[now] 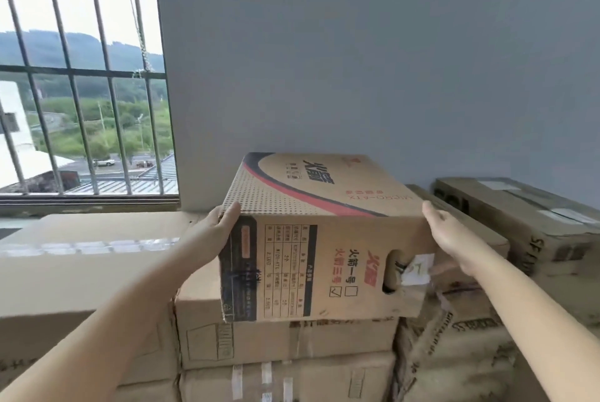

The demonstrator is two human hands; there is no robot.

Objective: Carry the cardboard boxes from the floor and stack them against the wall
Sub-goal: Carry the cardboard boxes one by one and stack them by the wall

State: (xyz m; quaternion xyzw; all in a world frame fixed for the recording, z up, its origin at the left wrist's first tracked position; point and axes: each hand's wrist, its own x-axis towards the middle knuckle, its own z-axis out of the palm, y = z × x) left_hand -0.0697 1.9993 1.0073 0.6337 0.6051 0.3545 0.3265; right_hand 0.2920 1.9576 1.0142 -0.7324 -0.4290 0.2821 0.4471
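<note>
At the far left a barred window (pixel 81 76) is seen, with green hills and rooftops beyond it. Below the sill, a large plain box (pixel 81 268) sealed with clear tape is set at the left of the stack. The left hand (pixel 220 223) is pressed against the left side of the printed cardboard box (pixel 311 239), its thumb laid over the top edge and the rest of its fingers hidden behind the side. The printed box — marked with red characters, a table of text and a cut-out handle hole on its near face — is held between the two hands, which are set well apart, one at each side. It is seen above a plain carton (pixel 285 340), with its near bottom edge over that carton's top; whether it is fully rested there cannot be told. Another taped carton (pixel 285 382) lies beneath. The right hand (pixel 451 236) is laid flat against the box's right side, fingers straight. Further right, a long box (pixel 519 216) is stacked against the grey wall (pixel 357 44).
</note>
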